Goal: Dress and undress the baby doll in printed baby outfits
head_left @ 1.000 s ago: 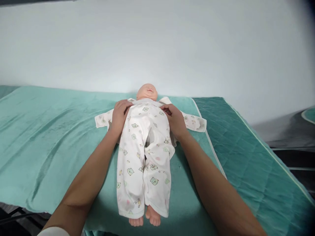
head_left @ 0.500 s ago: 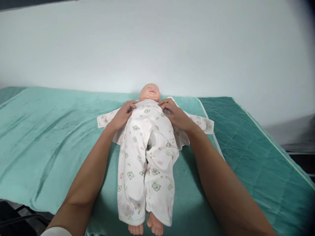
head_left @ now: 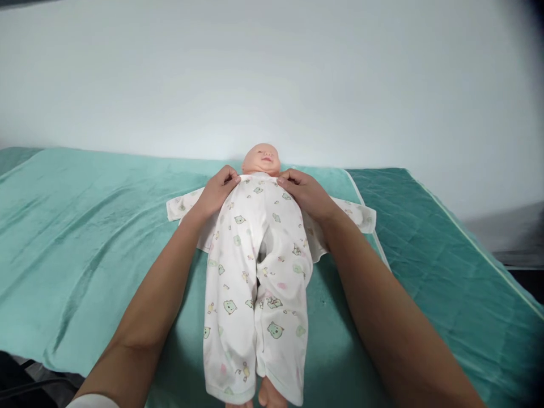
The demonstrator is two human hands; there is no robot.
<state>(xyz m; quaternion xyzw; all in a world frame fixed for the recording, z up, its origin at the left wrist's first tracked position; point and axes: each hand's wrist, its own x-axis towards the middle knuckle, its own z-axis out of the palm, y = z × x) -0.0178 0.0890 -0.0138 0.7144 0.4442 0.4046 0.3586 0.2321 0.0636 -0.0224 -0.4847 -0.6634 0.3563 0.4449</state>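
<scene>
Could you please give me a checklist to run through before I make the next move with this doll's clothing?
1. Baby doll lying on its back: ok.
2. Left hand holding the top edge of the printed trousers: ok, it appears to pinch one side.
3. Right hand on that edge too: ok, it appears to pinch the opposite side.
4. Feet out of the trouser hems: ok, though the picture's bottom edge crops them.
5. Trouser crotch closed: not ok, a gap shows.
6. Doll's arms inside the sleeves of the long-sleeved top: cannot tell.
</scene>
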